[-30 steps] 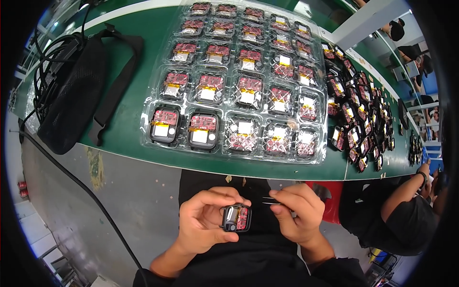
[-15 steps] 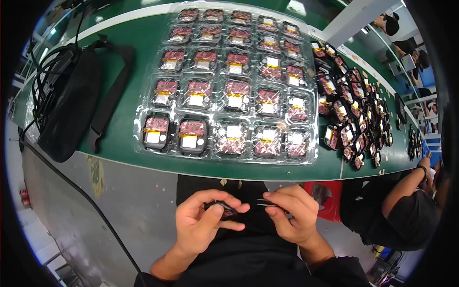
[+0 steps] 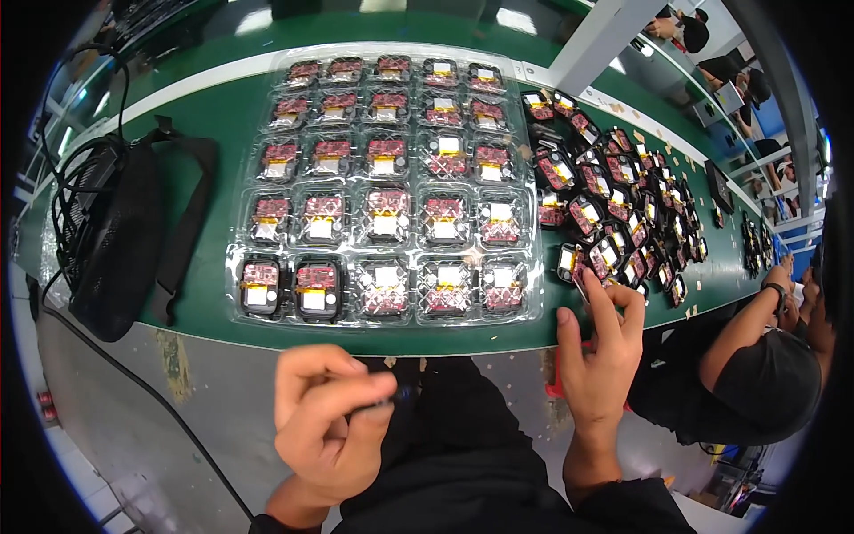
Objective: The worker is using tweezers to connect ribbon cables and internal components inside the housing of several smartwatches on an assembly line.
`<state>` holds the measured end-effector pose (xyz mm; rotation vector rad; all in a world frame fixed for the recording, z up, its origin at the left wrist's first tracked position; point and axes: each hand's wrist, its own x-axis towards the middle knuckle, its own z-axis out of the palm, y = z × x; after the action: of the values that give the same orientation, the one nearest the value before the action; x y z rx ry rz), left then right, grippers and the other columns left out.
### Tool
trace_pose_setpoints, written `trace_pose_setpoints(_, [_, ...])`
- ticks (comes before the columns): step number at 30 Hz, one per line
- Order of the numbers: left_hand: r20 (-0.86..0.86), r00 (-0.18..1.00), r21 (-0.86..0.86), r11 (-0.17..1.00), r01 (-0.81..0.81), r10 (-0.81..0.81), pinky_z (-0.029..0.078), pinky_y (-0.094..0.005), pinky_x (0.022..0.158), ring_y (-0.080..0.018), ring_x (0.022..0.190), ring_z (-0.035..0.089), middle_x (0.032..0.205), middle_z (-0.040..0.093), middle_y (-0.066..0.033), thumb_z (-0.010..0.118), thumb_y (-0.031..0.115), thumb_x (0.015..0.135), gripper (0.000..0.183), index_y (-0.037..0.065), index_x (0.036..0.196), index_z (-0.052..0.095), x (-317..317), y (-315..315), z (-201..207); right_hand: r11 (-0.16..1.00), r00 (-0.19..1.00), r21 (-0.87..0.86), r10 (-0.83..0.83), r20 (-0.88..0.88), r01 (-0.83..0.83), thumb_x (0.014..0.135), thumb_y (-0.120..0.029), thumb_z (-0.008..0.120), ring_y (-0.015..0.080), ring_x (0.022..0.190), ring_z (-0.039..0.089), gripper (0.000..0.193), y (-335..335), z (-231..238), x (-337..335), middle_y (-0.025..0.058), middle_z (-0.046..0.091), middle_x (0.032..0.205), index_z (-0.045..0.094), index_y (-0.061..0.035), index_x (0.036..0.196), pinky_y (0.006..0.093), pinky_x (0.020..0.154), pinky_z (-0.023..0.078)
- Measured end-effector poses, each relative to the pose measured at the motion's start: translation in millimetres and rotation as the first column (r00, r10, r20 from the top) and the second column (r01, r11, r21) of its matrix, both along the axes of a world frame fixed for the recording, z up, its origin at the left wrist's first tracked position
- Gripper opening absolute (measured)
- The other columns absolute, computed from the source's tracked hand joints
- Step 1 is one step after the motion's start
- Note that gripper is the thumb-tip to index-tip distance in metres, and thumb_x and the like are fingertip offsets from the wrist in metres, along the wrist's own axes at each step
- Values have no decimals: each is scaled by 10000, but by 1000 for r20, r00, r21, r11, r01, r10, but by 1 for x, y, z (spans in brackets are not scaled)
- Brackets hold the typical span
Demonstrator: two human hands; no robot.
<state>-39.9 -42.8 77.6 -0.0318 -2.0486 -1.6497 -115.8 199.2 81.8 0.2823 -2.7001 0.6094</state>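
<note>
My left hand (image 3: 329,427) is closed, thumb against bent fingers, in front of the table's near edge. It holds a small black device case (image 3: 402,392), blurred and mostly hidden by the fingers. My right hand (image 3: 607,351) reaches over the table edge to the near left corner of a heap of black device cases (image 3: 614,200) with red circuit boards. Its thumb and forefinger are spread apart, the forefingertip at one case of the heap. No tweezers can be clearly made out in it.
A clear plastic tray (image 3: 233,287) of similar cases in rows covers the middle of the green table (image 3: 203,331). On the left lie a black mesh bag (image 3: 116,240) and coiled cables (image 3: 76,169). Another person (image 3: 756,374) sits close on the right.
My right hand has moved from beside the left hand, where it held tweezers, up and right to the heap. The left hand has shifted slightly left and turned. The view has shifted too.
</note>
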Motion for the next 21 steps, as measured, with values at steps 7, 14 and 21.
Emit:
trace_pose_setpoints(7, [-159, 952, -318, 900, -300, 261, 492, -262, 602, -164, 700, 619, 1064, 653, -158, 676, -156, 764, 277, 14, 979, 712, -43, -6, 11, 999, 1000, 42, -1, 12, 0, 818, -76, 761, 256, 748, 631, 335, -4, 7, -3, 138, 536, 1039, 654, -22, 1131, 372, 628, 511])
trace_pose_setpoints(14, [-66, 973, -456, 861, -227, 222, 566, -294, 634, -237, 847, 699, 1028, 692, -147, 727, -120, 752, 295, -1, 1022, 717, -48, -4, 17, 998, 1000, -66, 12, 29, -10, 810, -66, 766, 261, 753, 634, 299, 0, 2, -2, 136, 545, 1057, 647, -30, 1082, 371, 631, 514])
trace_pose_setpoints(21, [100, 982, -354, 928, -118, 163, 584, -312, 691, -243, 893, 698, 1162, 668, -156, 754, -69, 748, 301, -24, 1044, 724, -39, -6, 25, 998, 999, -40, 42, -18, -42, 804, -55, 766, 278, 768, 655, 286, 3, 1, -4, 136, 560, 1057, 642, -29, 1061, 369, 636, 533])
